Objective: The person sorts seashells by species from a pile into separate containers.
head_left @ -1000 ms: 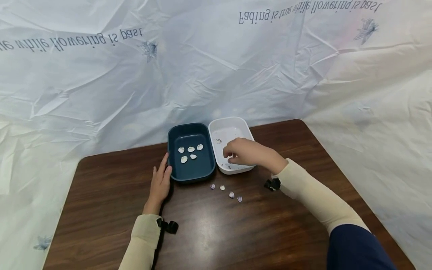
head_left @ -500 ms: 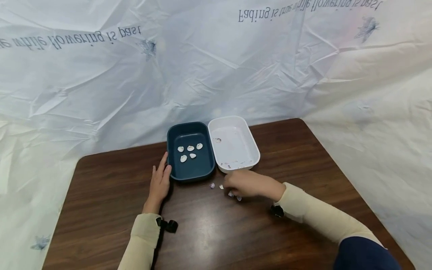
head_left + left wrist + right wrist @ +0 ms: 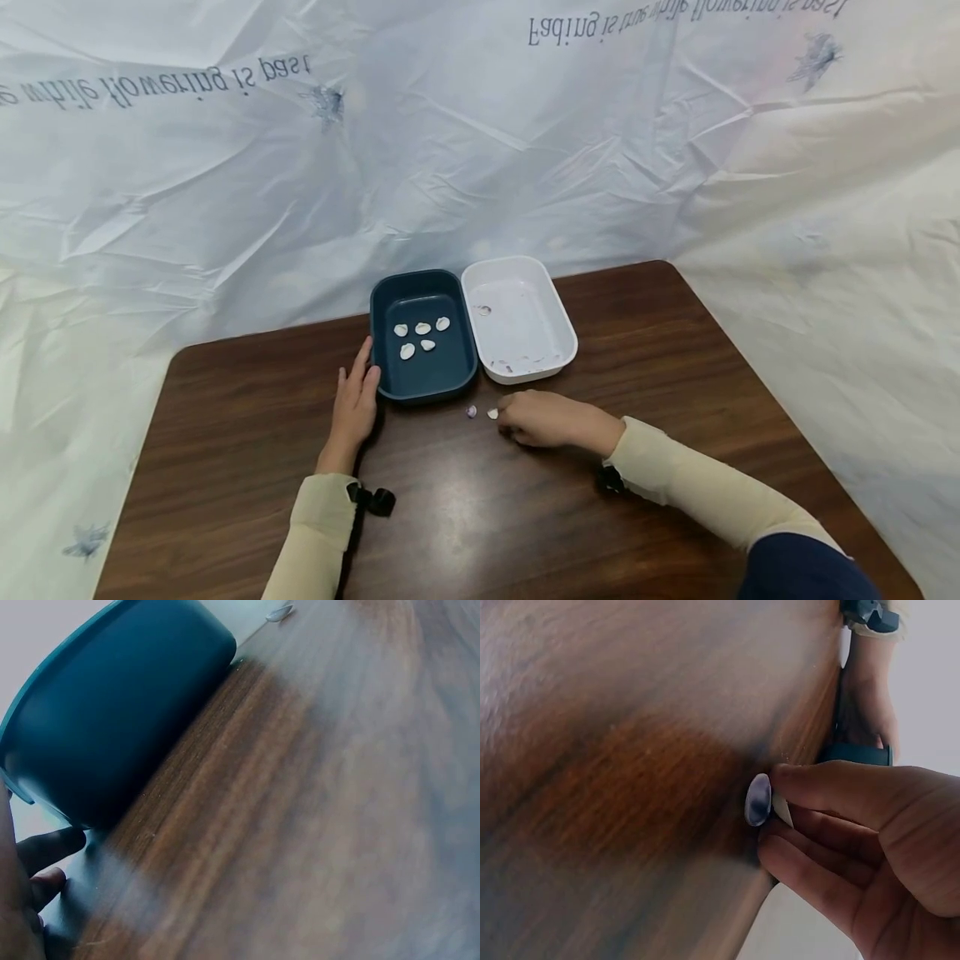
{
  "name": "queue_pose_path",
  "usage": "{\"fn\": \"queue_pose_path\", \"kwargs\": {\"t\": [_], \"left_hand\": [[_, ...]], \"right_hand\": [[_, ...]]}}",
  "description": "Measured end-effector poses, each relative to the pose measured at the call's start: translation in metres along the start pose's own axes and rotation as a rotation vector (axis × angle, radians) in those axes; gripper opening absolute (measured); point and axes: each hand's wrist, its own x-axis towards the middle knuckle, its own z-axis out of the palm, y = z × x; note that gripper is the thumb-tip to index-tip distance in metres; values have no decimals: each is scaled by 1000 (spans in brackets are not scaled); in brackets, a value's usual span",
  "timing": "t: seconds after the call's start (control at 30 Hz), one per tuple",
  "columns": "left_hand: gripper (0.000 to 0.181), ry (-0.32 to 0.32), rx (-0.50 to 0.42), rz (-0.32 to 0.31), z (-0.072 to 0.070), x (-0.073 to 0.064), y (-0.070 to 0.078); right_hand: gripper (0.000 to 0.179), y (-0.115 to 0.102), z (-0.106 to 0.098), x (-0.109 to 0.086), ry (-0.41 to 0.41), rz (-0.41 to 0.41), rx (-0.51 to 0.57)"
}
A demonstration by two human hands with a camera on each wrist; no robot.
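Note:
My right hand (image 3: 543,419) is down at the table in front of the white tray. In the right wrist view, the thumb and curled fingers (image 3: 799,866) pinch at a small purple seashell (image 3: 758,800); a pale shell (image 3: 781,810) shows just behind it. Left of that hand, a white seashell (image 3: 492,414) and a purple one (image 3: 471,412) lie on the wood. My left hand (image 3: 356,406) rests with extended fingers against the left side of the dark blue tray (image 3: 431,382). Several white shells (image 3: 423,328) are spread inside this tray.
The white tray (image 3: 521,317) stands against the blue tray's right side, with one shell (image 3: 483,310) and small dark bits in it. Both sit near the back edge of the brown table (image 3: 262,433). A printed white sheet (image 3: 450,167) hangs behind.
My right hand has come out of the white tray, toward me and down to the table, where it now covers two of the loose shells. My left hand stays at the blue tray.

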Motion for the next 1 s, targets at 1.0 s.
{"fn": "queue_pose_path", "kwargs": {"t": [1.0], "left_hand": [[56, -2, -3, 12, -1, -1, -1]], "right_hand": [[8, -4, -42, 6, -64, -30, 156]]}}
